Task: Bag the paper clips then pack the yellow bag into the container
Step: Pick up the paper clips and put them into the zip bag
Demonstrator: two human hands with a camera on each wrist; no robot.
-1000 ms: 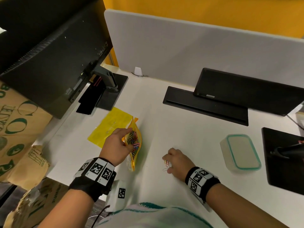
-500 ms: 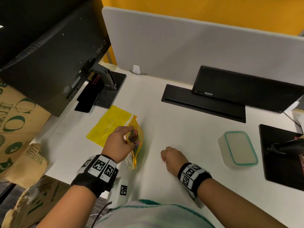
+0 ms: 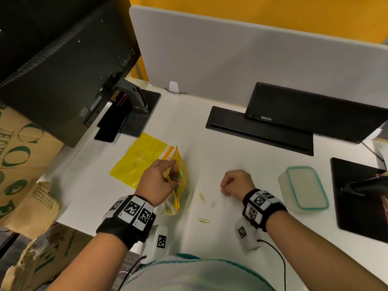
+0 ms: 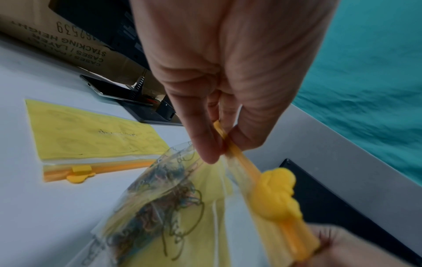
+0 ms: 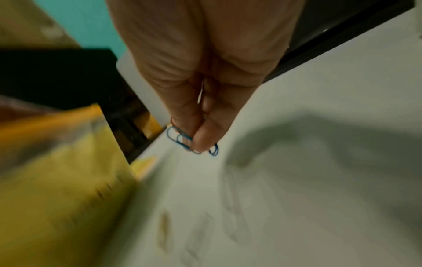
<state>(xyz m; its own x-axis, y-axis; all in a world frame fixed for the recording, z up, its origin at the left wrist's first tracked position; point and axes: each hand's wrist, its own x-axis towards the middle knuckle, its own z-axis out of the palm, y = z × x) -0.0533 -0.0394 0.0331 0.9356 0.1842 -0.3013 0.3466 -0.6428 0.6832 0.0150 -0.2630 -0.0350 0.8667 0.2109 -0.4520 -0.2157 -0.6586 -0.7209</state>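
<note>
Now the right hand (image 3: 236, 182) is lifted a little off the desk (image 3: 241, 156) and sits farther from the person's body than half a second ago, and loose paper clips that it covered before are in sight. Its thumb and fingers pinch blue paper clips (image 5: 182, 140); at least two loops show in the right wrist view. Four loose clips lie on the desk near this hand: two yellow ones (image 3: 202, 198) and two pale ones (image 3: 213, 203). The left hand (image 3: 156, 184) pinches, as before, the orange zip edge of the yellow bag (image 3: 178, 175), which stands open on the desk with many colored clips inside. A second yellow bag (image 3: 136, 160) lies flat just behind it. One container (image 3: 304, 189) with a teal-rimmed lid stands to the right, well apart from the bag.
</note>
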